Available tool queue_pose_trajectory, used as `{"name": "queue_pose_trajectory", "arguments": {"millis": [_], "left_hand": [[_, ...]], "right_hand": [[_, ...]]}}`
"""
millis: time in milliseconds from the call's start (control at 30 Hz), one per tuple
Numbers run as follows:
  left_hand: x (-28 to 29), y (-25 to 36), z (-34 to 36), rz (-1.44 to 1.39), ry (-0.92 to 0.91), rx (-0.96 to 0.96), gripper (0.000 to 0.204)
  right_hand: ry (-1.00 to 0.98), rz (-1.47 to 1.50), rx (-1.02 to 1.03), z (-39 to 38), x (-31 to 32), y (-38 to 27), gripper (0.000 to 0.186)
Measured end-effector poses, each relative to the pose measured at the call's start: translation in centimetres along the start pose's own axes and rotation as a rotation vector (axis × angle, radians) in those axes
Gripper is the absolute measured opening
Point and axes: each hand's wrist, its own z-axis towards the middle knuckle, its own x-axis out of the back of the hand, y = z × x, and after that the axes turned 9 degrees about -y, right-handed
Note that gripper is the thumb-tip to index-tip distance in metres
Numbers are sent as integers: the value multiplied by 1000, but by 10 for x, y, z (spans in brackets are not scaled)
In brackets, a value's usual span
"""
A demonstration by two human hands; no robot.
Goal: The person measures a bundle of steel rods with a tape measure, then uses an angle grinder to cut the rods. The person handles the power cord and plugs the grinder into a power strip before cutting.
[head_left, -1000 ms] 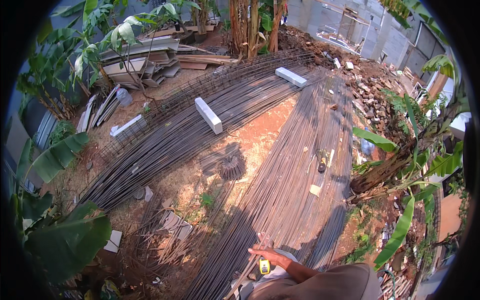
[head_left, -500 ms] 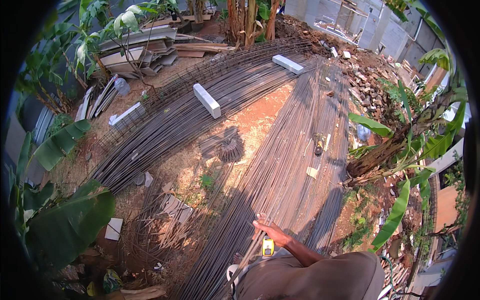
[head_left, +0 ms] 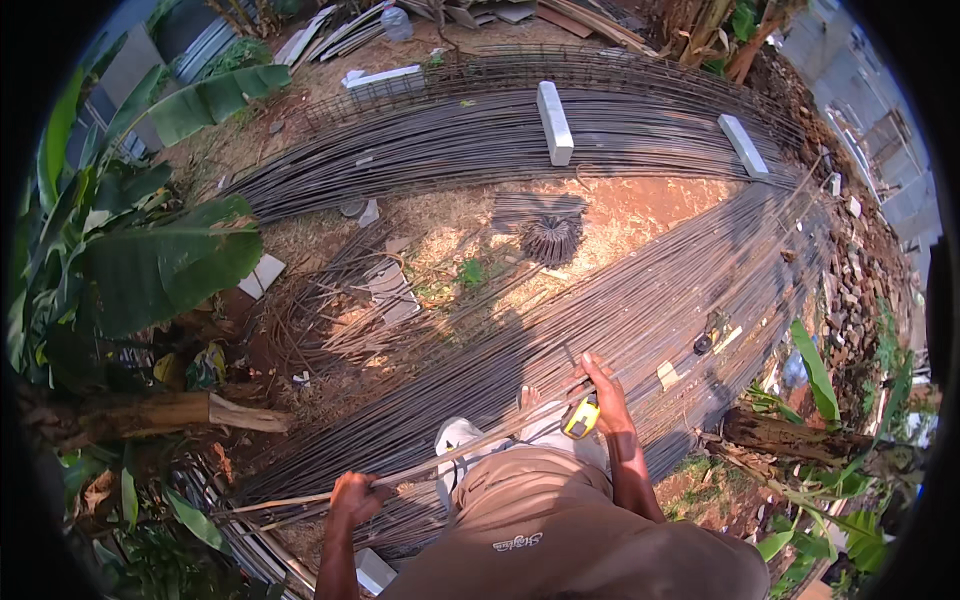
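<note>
Several thin steel rods (head_left: 470, 450) lie slantwise in front of my legs. My left hand (head_left: 356, 497) is closed round them near their left part, thumb pointing right. Farther up to the right, my right hand (head_left: 606, 392) is closed on the rods too, its fingers curled and partly hidden. A yellow and black tape measure (head_left: 580, 416) sits against the palm side of my right hand; how it is held there is hidden. Beneath is a wide layer of long steel bars (head_left: 640, 290), with my light shoes (head_left: 456, 440) on or beside it.
Beyond the bare soil, a second bundle of bars (head_left: 420, 140) carries white blocks (head_left: 554, 125) on top. A small bundle of short rods (head_left: 551, 240) stands between. Banana leaves (head_left: 170, 265) crowd the left; a trunk (head_left: 790, 435) lies right. Bent scrap rods (head_left: 330, 330) lie left of centre.
My view has turned, so the bars now lie more crosswise. My left hand has come into view, gripping the rods. The right hand and tape measure now appear higher and farther right.
</note>
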Motion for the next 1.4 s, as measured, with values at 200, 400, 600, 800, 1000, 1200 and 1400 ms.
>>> {"name": "queue_pose_trajectory", "arguments": {"millis": [200, 400, 600, 800, 1000, 1200, 1400], "left_hand": [[33, 108, 4, 97, 130, -106, 38], [47, 185, 25, 53, 244, -90, 34], [58, 278, 93, 41, 286, -112, 35], [44, 418, 146, -57, 282, -186, 35], [41, 571, 195, -91, 299, -226, 35], [46, 775, 292, -40, 342, -219, 29], [-42, 1012, 378, -54, 491, -149, 31]], "right_hand": [[112, 16, 136, 52, 78, -67, 26], [5, -121, 175, 94, 86, -148, 29], [192, -248, 185, 165, 163, -198, 40], [118, -197, 151, 226, 275, -316, 45], [196, -220, 236, 282, 398, -436, 43], [45, -90, 204, 336, 498, -580, 36], [5, -104, 273, 393, 693, -751, 28]]}}
